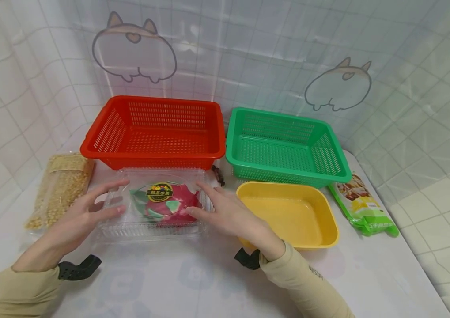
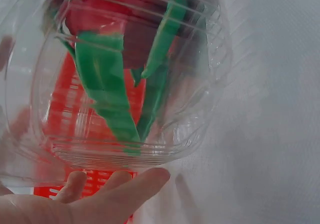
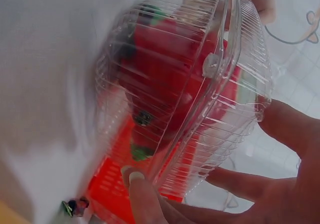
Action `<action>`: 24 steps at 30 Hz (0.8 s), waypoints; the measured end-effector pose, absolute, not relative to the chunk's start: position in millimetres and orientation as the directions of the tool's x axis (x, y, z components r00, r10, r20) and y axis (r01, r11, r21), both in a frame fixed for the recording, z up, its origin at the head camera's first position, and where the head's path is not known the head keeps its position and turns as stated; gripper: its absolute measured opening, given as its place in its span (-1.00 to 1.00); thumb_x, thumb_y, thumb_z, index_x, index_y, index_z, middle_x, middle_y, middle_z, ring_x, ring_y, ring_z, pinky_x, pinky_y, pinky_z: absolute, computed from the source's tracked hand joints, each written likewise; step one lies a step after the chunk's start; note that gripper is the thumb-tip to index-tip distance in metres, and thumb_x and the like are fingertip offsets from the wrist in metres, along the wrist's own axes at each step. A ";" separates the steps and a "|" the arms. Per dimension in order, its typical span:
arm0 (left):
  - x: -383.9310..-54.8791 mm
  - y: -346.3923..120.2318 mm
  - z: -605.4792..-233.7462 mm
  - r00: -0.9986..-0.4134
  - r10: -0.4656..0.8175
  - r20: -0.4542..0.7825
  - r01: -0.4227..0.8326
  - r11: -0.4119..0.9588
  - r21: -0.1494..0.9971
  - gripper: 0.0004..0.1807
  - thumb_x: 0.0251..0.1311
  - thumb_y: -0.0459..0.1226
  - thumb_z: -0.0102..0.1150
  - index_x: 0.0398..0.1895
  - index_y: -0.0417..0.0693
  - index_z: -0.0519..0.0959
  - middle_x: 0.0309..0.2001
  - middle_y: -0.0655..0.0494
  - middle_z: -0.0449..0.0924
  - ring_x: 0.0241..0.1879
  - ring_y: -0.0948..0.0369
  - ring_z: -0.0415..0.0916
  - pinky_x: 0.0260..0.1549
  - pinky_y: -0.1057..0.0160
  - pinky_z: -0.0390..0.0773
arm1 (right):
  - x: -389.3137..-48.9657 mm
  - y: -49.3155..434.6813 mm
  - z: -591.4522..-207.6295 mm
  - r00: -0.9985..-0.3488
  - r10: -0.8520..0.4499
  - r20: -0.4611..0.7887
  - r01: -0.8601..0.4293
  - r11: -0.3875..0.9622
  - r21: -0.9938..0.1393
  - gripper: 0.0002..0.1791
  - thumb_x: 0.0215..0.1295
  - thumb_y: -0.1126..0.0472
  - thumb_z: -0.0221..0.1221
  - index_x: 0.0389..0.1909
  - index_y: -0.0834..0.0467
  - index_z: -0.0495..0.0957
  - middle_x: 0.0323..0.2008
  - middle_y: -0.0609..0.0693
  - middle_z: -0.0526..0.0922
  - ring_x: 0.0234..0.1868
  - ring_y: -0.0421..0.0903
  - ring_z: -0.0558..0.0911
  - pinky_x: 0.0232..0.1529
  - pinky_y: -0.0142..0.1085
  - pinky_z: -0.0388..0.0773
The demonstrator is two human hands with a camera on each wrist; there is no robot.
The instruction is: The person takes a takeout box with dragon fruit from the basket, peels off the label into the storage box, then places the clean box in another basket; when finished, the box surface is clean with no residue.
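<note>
A clear plastic clamshell box [image 1: 153, 230] lies in front of the red basket, with a dragon fruit [image 1: 179, 205] inside and a black label [image 1: 159, 192] on its lid. My left hand [image 1: 75, 218] is at the box's left end, thumb and fingers spread; in the left wrist view its fingertips [image 2: 155, 176] are right by the ribbed wall. At the right end is my right hand [image 1: 230, 212], its thumb and index finger reaching over the lid. The right wrist view shows its fingers [image 3: 240, 181] spread along the ribbed side and the lid seam.
Behind stand a red basket [image 1: 153, 156] and a green basket [image 1: 288, 174]. A yellow tub [image 1: 288, 216] is right of the box. A bag of yellowish kernels [image 1: 63, 181] lies left, a green food packet [image 1: 361, 203] far right. Something small and dark [image 1: 218, 175] lies between the baskets.
</note>
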State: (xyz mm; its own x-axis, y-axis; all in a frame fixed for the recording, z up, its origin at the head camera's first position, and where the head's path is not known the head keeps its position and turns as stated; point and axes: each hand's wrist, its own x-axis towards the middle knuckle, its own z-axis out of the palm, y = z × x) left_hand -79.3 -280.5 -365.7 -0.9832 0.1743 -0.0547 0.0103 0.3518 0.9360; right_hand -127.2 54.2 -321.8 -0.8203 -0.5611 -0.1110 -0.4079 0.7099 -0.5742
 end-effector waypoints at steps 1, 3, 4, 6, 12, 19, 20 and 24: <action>-79.3 -280.2 -365.9 -0.983 0.176 -0.052 0.012 0.346 0.938 -0.29 0.39 -0.22 0.12 0.56 0.19 0.14 0.47 -0.03 0.03 0.40 -0.28 -0.02 0.15 -0.57 0.05 | -126.7 54.3 -321.3 -0.826 -0.552 -0.113 -0.400 0.716 -0.571 -0.18 0.33 -0.32 0.13 0.53 -0.13 0.16 0.36 0.04 0.45 0.35 0.05 0.42 0.25 0.01 0.50; -79.3 -279.7 -366.1 -0.983 0.179 -0.048 0.014 0.333 0.943 -0.29 0.39 -0.23 0.13 0.56 0.17 0.14 0.47 -0.04 0.02 0.41 -0.32 -0.03 0.16 -0.59 0.00 | -125.7 54.6 -320.7 -0.837 -0.538 -0.101 -0.394 0.720 -0.571 -0.18 0.32 -0.30 0.16 0.53 -0.14 0.17 0.41 0.07 0.34 0.37 0.06 0.38 0.25 0.03 0.50; -79.2 -279.6 -366.1 -0.983 0.180 -0.048 0.014 0.328 0.945 -0.29 0.38 -0.24 0.13 0.56 0.16 0.14 0.47 -0.05 0.02 0.41 -0.32 -0.04 0.16 -0.60 -0.03 | -125.2 54.7 -320.6 -0.841 -0.534 -0.084 -0.398 0.716 -0.573 -0.19 0.32 -0.29 0.17 0.52 -0.13 0.19 0.41 0.09 0.31 0.37 0.06 0.37 0.24 0.03 0.51; -78.9 -279.3 -365.8 -0.982 0.180 -0.051 0.010 0.323 0.946 -0.29 0.38 -0.24 0.13 0.56 0.16 0.14 0.48 -0.05 0.01 0.41 -0.33 -0.04 0.16 -0.60 -0.01 | -124.2 55.1 -320.5 -0.847 -0.530 -0.040 -0.412 0.702 -0.580 -0.22 0.32 -0.25 0.19 0.50 -0.13 0.22 0.38 0.10 0.26 0.34 0.03 0.36 0.20 -0.02 0.54; -79.3 -277.1 -365.9 -0.980 0.189 -0.057 0.001 0.297 0.955 -0.29 0.40 -0.23 0.12 0.56 0.19 0.13 0.50 0.01 0.00 0.41 -0.29 -0.03 0.17 -0.56 0.05 | -118.0 54.0 -313.4 -0.833 -0.546 0.089 -0.480 0.633 -0.608 -0.35 0.32 -0.12 0.26 0.39 -0.06 0.39 0.17 0.04 0.36 0.22 -0.08 0.32 0.07 -0.16 0.52; -79.5 -277.4 -368.9 -0.979 0.204 -0.008 0.047 0.263 0.964 -0.31 0.40 -0.29 0.09 0.55 0.16 0.15 0.47 0.17 0.06 0.36 0.08 0.01 0.30 -0.36 0.14 | -124.5 30.6 -301.8 -0.768 -0.631 0.109 -0.529 0.529 -0.664 -0.52 0.35 0.08 0.26 0.26 0.11 0.52 0.12 0.02 0.49 0.06 -0.10 0.48 -0.06 -0.34 0.53; -79.5 -277.9 -369.3 -0.979 0.203 -0.008 0.049 0.274 0.960 -0.32 0.41 -0.29 0.08 0.55 0.16 0.15 0.47 0.17 0.06 0.35 0.09 0.02 0.27 -0.23 0.31 | -126.9 26.0 -300.3 -0.764 -0.638 0.095 -0.523 0.527 -0.670 -0.51 0.34 0.10 0.27 0.26 0.11 0.52 0.10 0.00 0.51 0.04 -0.10 0.50 -0.08 -0.37 0.53; -79.4 -279.1 -370.8 -0.980 0.198 -0.011 0.051 0.306 0.951 -0.32 0.43 -0.27 0.07 0.56 0.18 0.13 0.48 0.13 0.03 0.34 -0.04 0.07 0.00 0.14 0.57 | -136.8 7.7 -296.6 -0.745 -0.667 0.015 -0.511 0.556 -0.656 -0.49 0.32 0.11 0.29 0.27 0.09 0.51 -0.01 -0.02 0.56 0.02 -0.12 0.49 -0.17 -0.45 0.50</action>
State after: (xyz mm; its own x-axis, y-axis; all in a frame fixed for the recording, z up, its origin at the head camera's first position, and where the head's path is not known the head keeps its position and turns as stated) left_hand -79.4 -279.1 -370.8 -0.9801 0.1980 -0.0114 0.0507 0.3057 0.9508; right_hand -136.8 7.7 -296.6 -0.7446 -0.6673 0.0146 -0.5110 0.5558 -0.6557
